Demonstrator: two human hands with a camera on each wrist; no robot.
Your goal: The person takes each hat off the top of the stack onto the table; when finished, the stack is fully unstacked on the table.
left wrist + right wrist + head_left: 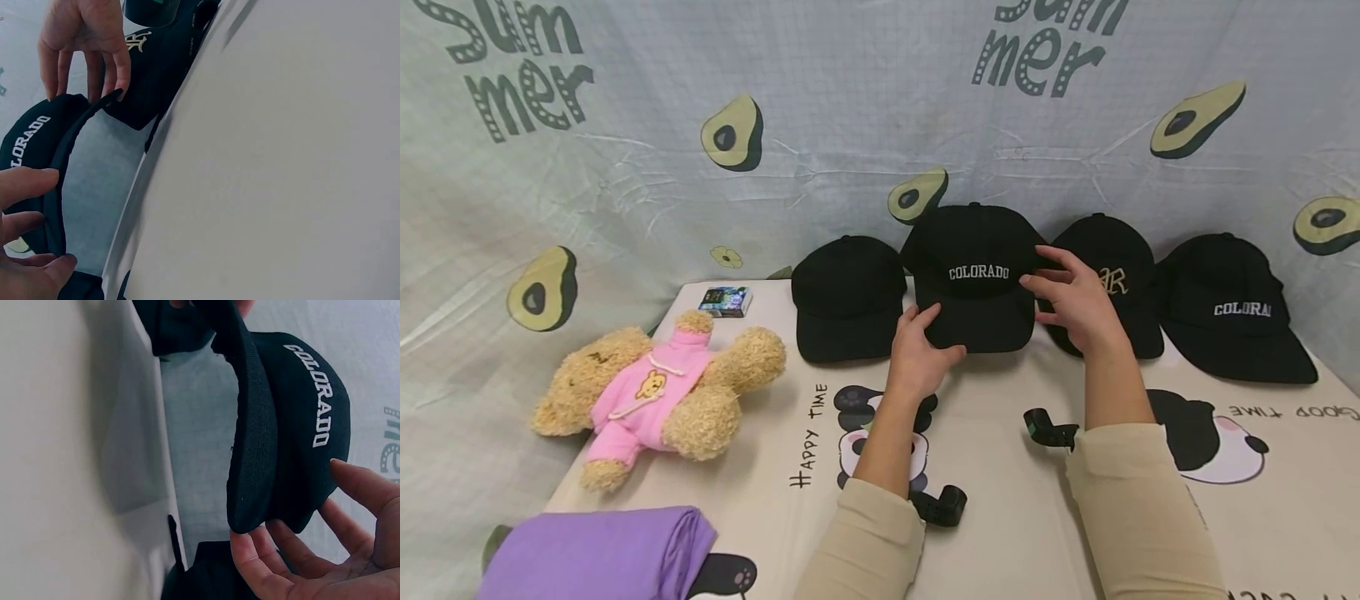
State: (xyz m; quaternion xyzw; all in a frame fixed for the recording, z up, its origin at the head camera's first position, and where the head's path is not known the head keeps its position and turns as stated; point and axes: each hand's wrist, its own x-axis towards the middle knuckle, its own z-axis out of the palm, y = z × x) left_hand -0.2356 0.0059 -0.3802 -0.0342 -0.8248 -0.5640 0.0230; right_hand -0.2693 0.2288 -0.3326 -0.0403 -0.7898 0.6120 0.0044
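Observation:
A black baseball cap (977,237) with white COLORADO lettering is held up off the table, its crown upright and its brim toward me. My left hand (919,357) pinches the left side of the brim. At the cap's right side is my right hand (1075,304); in the right wrist view its thumb lies against the crown and its fingers reach round the brim end. A plain black cap (850,292) stands left of the held one. To the right are a black cap with a gold letter (1093,250) and another COLORADO cap (1217,275).
On the left lies a teddy bear (651,387) in a pink hoodie, with a small box (726,301) behind it. A folded purple cloth (595,554) is at the front left. Behind the caps hangs a printed curtain (835,100); a panda-print cloth (1000,525) covers the table.

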